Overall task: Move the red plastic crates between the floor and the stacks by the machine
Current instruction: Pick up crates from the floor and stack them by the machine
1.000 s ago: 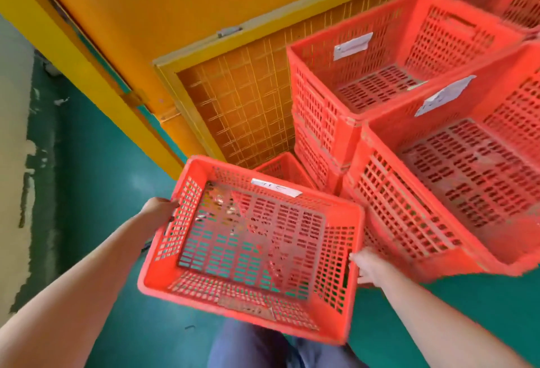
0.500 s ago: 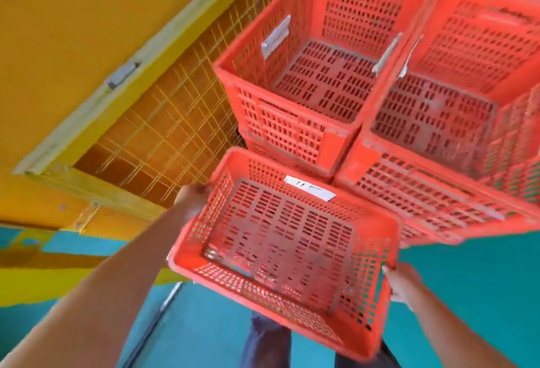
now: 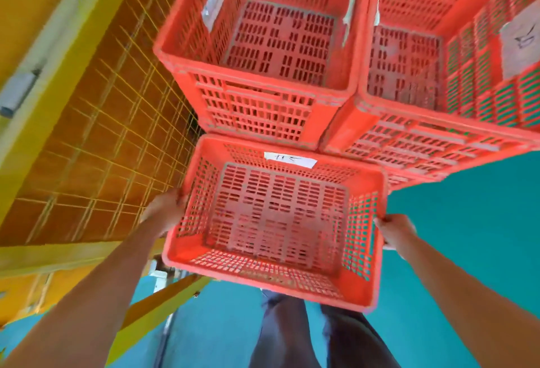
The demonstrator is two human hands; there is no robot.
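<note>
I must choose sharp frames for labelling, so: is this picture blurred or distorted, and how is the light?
Head view: slight motion blur softens the held crate, the left hand and the right hand; the wide lens splays the stacked crates and slants the mesh guard; light is even, without hard glare.

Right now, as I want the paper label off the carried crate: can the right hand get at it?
Probably not: the right hand grips the crate by its right side, the left hand by its left. The label on its far wall lies uncovered, but letting go risks tipping.
</note>
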